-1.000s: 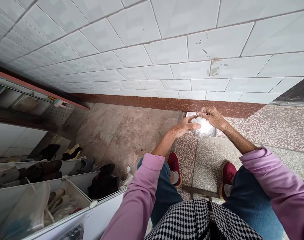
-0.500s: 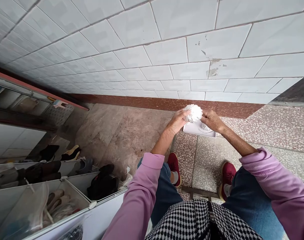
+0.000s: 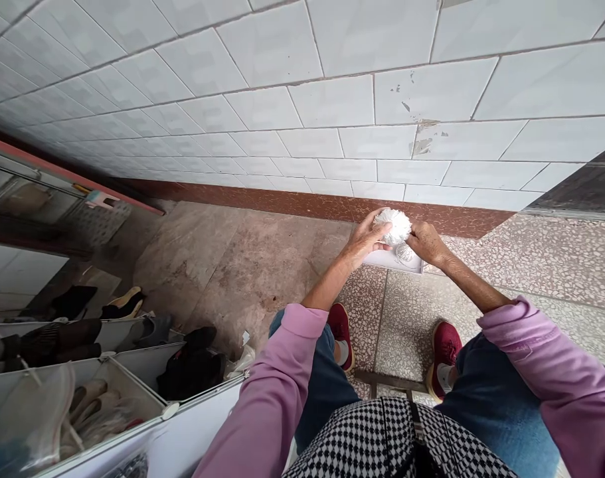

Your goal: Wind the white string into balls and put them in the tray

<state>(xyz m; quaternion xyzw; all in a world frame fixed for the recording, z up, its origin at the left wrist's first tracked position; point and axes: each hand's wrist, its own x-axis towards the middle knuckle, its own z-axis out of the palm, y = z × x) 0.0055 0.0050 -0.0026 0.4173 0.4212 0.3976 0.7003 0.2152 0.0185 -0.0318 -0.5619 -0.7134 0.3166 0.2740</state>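
White in colour, the tufted ball [image 3: 396, 228] is held above the shallow tray [image 3: 384, 259], near the brown skirting [image 3: 282, 202]. The left hand [image 3: 366, 238] is clamped around its left side, thumb across the near face. The right hand [image 3: 428, 244] has its fingers bunched at the ball's right edge; whether they pinch anything cannot be told. The left grip is judged to steady the ball while leaving its right edge accessible to the right fingers. A smaller wound bundle [image 3: 404, 253] sits toward the tray's right end, presumably for easy reach. The tufted ball is roughly round: no long axis or pointing direction is discernible, its tufts spreading outward.
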